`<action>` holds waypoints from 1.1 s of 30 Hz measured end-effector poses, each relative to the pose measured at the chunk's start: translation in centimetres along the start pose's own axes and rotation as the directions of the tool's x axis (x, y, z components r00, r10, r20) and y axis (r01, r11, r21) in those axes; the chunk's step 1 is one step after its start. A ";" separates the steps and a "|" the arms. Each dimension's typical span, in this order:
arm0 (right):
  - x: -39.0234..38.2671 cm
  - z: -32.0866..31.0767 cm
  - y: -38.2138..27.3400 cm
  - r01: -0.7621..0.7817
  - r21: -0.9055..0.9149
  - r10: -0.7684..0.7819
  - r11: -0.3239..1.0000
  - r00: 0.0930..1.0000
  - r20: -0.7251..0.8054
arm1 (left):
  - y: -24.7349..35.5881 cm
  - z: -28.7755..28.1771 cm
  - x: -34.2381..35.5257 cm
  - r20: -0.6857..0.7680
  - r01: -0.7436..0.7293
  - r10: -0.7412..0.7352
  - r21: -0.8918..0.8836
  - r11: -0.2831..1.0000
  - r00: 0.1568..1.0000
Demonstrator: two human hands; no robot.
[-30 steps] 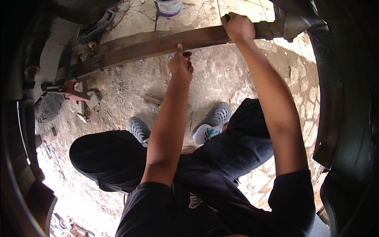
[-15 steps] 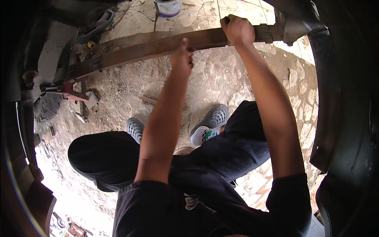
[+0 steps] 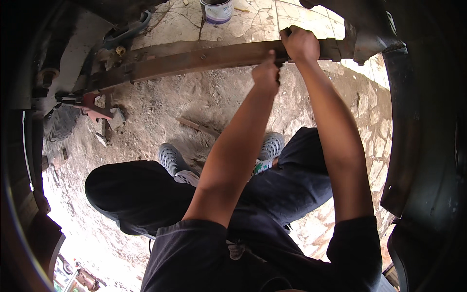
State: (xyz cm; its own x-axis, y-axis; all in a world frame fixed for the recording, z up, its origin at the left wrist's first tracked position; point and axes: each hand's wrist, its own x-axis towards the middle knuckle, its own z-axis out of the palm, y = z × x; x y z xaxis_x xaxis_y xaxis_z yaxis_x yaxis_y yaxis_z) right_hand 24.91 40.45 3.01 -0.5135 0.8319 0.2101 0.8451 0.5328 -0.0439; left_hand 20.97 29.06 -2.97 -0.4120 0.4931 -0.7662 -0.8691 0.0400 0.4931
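Observation:
A long rusty brown metal beam [image 3: 170, 67] crosses in front of me, bent by the lens. My right hand [image 3: 301, 45] is closed over its right-hand part, knuckles up and fingers curled over the far edge. Just left of it, my left hand [image 3: 266, 74] presses against the beam's near side. The left thumb points forward along the metal while the other fingers are curled in. Whatever those fingers hold, if anything, is hidden beneath them.
A wooden-backed brush [image 3: 194, 125] lies on the rough dirt floor by my grey shoes [image 3: 170, 158]. Beyond the beam stands a paint can [image 3: 217, 12] on cracked tiles. A reddish metal stand [image 3: 96, 108] sits at left beside broken stone. Dark panels [image 3: 423, 146] flank me.
My left hand has slid rightward along the beam, close to my right hand. The right hand keeps its hold. The whole view has shifted slightly.

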 end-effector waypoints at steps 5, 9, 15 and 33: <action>-0.3 0.3 0.7 0.022 0.016 -0.021 1.000 0.998 -0.060 | 4.6 -8.9 1.8 -0.200 -0.202 0.197 -0.003 0.979 0.960; -0.7 0.0 -0.2 -0.004 0.055 0.008 0.998 0.998 -0.066 | 5.9 -10.4 2.1 -0.192 -0.141 0.140 0.005 0.990 0.971; -0.5 0.3 0.0 -0.011 0.040 0.015 0.999 0.996 -0.087 | -0.9 -0.9 -2.1 0.045 0.042 -0.043 0.021 0.999 0.998; -0.2 0.9 0.0 -0.038 0.036 0.041 0.999 0.995 -0.088 | 1.7 -2.7 1.1 0.019 -0.010 0.008 0.150 0.989 1.000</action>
State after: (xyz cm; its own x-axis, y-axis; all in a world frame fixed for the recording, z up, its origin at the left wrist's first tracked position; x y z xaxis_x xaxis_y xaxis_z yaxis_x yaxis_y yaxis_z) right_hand 24.87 40.44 2.13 -0.4636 0.8362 0.2929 0.8580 0.5062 -0.0872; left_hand 18.33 27.31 -4.14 -0.4135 0.5095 -0.7546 -0.8137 0.1651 0.5573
